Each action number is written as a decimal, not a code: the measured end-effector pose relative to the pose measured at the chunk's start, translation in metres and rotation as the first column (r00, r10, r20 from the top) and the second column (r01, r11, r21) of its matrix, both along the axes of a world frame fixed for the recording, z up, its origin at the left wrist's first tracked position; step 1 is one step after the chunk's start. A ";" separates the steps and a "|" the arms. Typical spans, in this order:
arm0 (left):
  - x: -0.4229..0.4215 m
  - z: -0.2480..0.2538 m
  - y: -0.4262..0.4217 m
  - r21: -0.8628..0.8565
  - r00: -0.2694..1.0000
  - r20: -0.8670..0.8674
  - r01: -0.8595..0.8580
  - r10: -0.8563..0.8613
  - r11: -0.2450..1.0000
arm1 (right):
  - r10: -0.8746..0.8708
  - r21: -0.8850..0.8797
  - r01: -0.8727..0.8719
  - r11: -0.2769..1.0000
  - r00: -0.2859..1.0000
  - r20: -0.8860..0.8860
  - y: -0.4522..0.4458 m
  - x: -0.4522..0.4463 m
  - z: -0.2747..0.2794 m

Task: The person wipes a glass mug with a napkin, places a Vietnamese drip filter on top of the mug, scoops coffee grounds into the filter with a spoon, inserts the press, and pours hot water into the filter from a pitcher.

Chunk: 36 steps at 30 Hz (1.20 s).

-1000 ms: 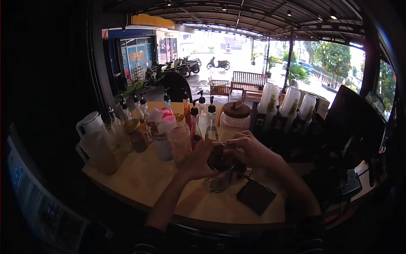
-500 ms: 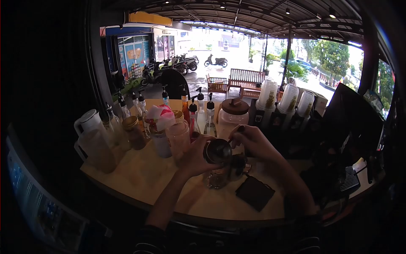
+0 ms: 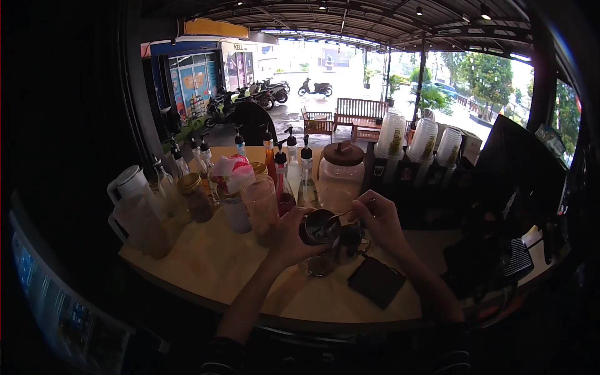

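My left hand [image 3: 287,237] is wrapped round a small dark jar [image 3: 320,228], tilted so that its mouth faces me. Dark contents show inside, too dim to name. Between the closed fingers of my right hand [image 3: 380,219] is a thin spoon [image 3: 344,215], its lower end in the jar's mouth. Just below the jar, a clear glass vessel [image 3: 320,267] stands on the counter, partly covered by my left hand and the jar. Beside it is a glass with dark contents [image 3: 350,244]. A dark square pad [image 3: 377,282] lies to their right.
Pump bottles [image 3: 306,181] line the back of the counter [image 3: 206,265]. A large lidded jar [image 3: 341,172] stands behind my hands. Pitchers [image 3: 140,225] are at the left, with a tall clear container [image 3: 261,203] nearer. Stacked plastic cups [image 3: 422,140] and a dark screen [image 3: 500,169] are at right.
My right hand has shifted slightly right and down, and more of the spoon now shows at the jar's mouth. The jar's inside faces me more openly. My left hand still holds the jar.
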State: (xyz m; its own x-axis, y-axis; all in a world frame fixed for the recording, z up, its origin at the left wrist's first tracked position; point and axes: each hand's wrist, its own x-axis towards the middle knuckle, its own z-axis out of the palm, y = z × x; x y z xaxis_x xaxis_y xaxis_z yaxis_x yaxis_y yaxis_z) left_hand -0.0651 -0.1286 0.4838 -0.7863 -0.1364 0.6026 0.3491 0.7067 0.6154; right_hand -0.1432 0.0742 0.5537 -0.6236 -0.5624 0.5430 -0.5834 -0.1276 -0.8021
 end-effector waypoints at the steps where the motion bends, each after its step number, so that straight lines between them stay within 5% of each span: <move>1: 0.002 0.002 0.002 -0.042 1.000 -0.012 -0.022 0.021 0.999 | -0.044 0.049 0.047 0.998 0.997 -0.060 0.000 0.004 0.000; 2: 0.005 0.006 0.004 -0.042 1.000 -0.012 -0.023 0.022 0.999 | -0.042 0.050 0.046 0.998 0.997 -0.061 -0.001 0.005 -0.001; 4: 0.013 0.017 0.010 -0.249 0.987 -0.050 -0.162 0.155 0.955 | -0.116 0.001 0.138 0.990 0.839 -0.531 -0.005 0.007 -0.005; 6: 0.014 0.020 0.012 -0.257 0.984 -0.108 -0.167 0.144 0.952 | -0.089 0.024 0.126 0.992 0.807 -0.584 -0.008 0.007 -0.013; 11: 0.015 0.020 0.020 -0.288 0.966 -0.164 -0.241 0.201 0.927 | 0.007 0.118 0.207 0.971 0.468 -0.884 -0.005 0.010 -0.017; 21: 0.012 0.014 0.020 -0.263 0.949 -0.241 -0.267 0.205 0.927 | -0.056 0.055 0.179 0.982 0.562 -0.825 -0.004 0.016 -0.018; 26: 0.008 0.013 0.001 -0.238 0.986 -0.164 -0.080 0.041 0.968 | -0.036 0.099 0.111 0.989 0.825 -0.564 0.002 0.013 0.001; 36: 0.003 0.018 0.000 -0.229 0.990 -0.131 0.026 -0.057 0.973 | -0.014 0.097 0.102 0.990 0.756 -0.654 -0.002 0.002 0.020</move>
